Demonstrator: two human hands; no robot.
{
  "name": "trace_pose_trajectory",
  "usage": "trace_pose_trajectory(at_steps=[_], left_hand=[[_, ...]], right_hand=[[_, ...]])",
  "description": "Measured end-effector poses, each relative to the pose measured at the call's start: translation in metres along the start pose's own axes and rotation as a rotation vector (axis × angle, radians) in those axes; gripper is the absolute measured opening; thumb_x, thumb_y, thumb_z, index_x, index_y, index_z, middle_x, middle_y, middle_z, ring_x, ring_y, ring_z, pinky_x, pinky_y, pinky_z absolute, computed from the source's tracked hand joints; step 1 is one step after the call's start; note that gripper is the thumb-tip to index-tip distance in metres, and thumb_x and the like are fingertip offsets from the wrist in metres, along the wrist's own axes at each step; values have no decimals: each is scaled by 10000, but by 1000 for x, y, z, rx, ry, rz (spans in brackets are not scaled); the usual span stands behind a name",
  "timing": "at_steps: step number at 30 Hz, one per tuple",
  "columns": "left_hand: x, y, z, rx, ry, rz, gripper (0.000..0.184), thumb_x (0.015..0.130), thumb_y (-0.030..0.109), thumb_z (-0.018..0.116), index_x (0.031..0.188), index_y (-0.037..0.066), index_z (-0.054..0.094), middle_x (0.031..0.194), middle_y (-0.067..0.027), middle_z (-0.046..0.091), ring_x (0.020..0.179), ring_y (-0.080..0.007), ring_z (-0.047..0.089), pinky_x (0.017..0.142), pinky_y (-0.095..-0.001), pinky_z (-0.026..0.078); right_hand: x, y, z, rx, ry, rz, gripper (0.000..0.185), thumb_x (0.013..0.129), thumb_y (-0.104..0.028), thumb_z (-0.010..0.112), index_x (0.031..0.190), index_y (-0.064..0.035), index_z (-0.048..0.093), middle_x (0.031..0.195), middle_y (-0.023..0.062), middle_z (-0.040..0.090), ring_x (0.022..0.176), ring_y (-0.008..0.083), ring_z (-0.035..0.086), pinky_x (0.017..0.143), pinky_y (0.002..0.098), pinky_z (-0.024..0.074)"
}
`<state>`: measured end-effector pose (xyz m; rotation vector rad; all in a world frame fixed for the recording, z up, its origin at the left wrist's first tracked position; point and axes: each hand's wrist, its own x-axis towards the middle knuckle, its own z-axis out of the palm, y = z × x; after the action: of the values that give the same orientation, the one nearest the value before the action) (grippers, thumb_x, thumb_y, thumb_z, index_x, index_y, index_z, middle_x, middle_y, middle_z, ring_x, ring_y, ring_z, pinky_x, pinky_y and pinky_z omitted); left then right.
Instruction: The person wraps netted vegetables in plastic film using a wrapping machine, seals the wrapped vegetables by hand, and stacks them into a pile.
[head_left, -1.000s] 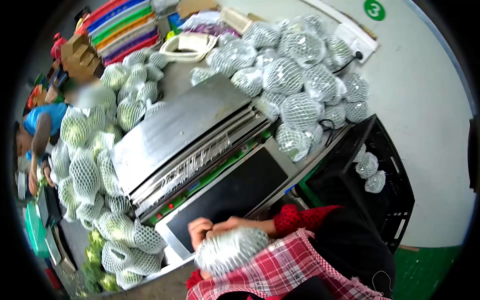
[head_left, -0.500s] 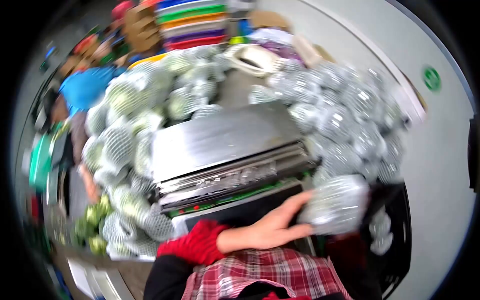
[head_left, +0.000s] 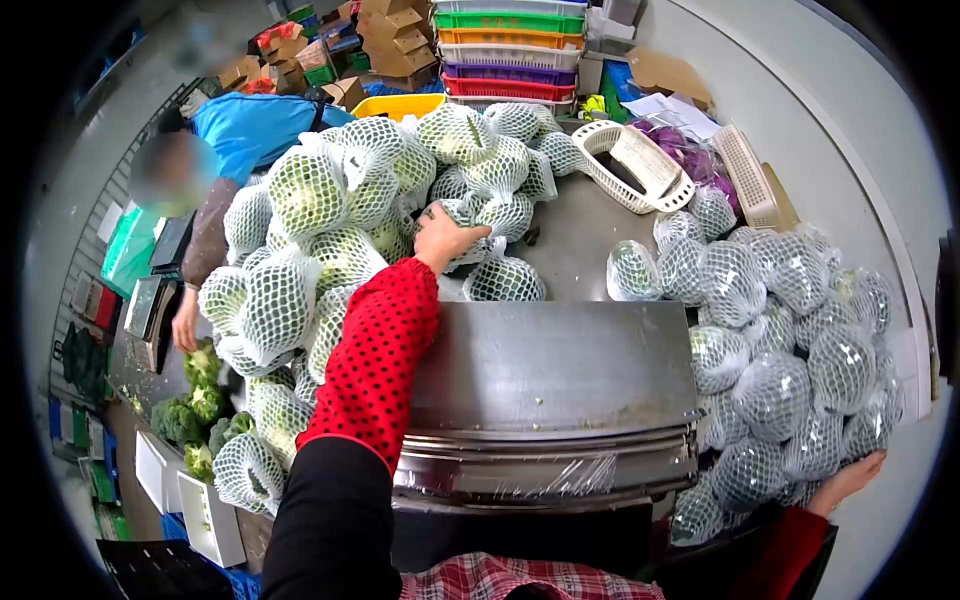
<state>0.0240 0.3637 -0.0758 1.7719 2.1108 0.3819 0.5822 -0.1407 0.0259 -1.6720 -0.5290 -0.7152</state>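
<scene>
My left hand (head_left: 448,240) reaches over the left pile, its fingers curled around a vegetable head in a white foam net (head_left: 462,212). Several more pale green netted heads (head_left: 308,190) are heaped around it. Low on the right, my right hand (head_left: 848,484) lies against the edge of a second pile, with fingers stretched out. That pile holds netted heads wrapped in shiny clear film (head_left: 772,396). Between the piles stands a metal wrapping machine (head_left: 550,365) with a flat steel top and film at its front slot.
A co-worker in blue (head_left: 255,125) leans in at the left, a hand near loose broccoli (head_left: 178,420). Stacked coloured crates (head_left: 510,55) stand at the back. An off-white basket (head_left: 603,137) lies on the metal table. A wall runs along the right.
My left hand has moved from a film-wrapped head at the front right to the netted pile at the back left. That wrapped head has left the front; the camera view has turned.
</scene>
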Motion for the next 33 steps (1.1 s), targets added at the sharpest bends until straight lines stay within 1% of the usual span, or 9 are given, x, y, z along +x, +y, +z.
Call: trace_pose_trajectory(at_steps=[7,12,14,18,20,23,27,30,33], left_hand=[[44,-33,13,-140,125,59,966,566,422,830,1351,79,381,1120,-227,615,1058,-374,595,877,-421,482],[44,-70,-20,-649,137,214,889,533,259,848,1317,49,483,1158,-194,624,1084,-298,594,939,-356,434],[-47,-36,-97,-462,85,439,835,566,245,834,1315,103,494,1160,-175,618,1091,-299,585,939,-362,441],[-185,-17,-149,80,102,1057,807,572,170,827,1314,197,510,1345,-123,498,1180,-320,524,952,-407,471],[-240,-21,-125,113,91,1182,849,565,200,829,1339,224,482,1327,-135,503,1159,-364,521,921,-451,478],[-289,-20,-110,162,148,1235,759,646,248,788,1334,192,471,1322,-139,490,1184,-368,487,947,-454,427],[-322,-73,-134,-109,341,1041,644,722,298,757,1268,61,509,1187,-169,566,1088,-342,541,907,-452,430],[-337,-162,-124,328,265,499,445,776,430,697,685,2,618,665,-154,630,600,-285,632,477,-411,456],[-334,-164,-112,362,67,437,518,816,455,642,575,-3,615,573,-179,607,515,-303,608,465,-424,441]], right_hand=[[27,2,-2,-717,-232,-257,761,899,-474,573,1357,99,369,1385,253,418,1273,329,409,1087,395,277],[-4,-5,-21,-369,-354,-139,749,859,-318,681,1371,104,333,1423,275,354,1309,357,367,1100,420,262],[-9,-62,-4,-604,-79,-576,708,872,-264,666,1378,98,327,1426,257,361,1319,333,364,1101,418,264],[-115,-195,51,44,-832,-642,621,785,-5,636,1357,52,403,1371,196,453,1282,314,421,1095,395,284],[-197,-221,91,411,-1035,-441,631,741,-35,661,1332,14,445,1341,183,474,1272,323,429,1079,406,311],[-271,-271,117,389,-1204,-717,547,820,-231,652,1310,-49,491,1335,169,470,1201,360,470,1016,423,380],[-263,-265,96,479,-1298,-541,454,872,-206,601,1288,-52,506,1250,194,524,1080,325,555,929,384,440],[-224,-233,57,-177,-1503,-388,309,872,-309,610,766,-32,695,653,146,632,570,317,612,543,393,462],[-244,-231,56,-383,-1739,-494,375,896,-306,580,701,4,664,592,129,616,553,243,601,549,363,454]])
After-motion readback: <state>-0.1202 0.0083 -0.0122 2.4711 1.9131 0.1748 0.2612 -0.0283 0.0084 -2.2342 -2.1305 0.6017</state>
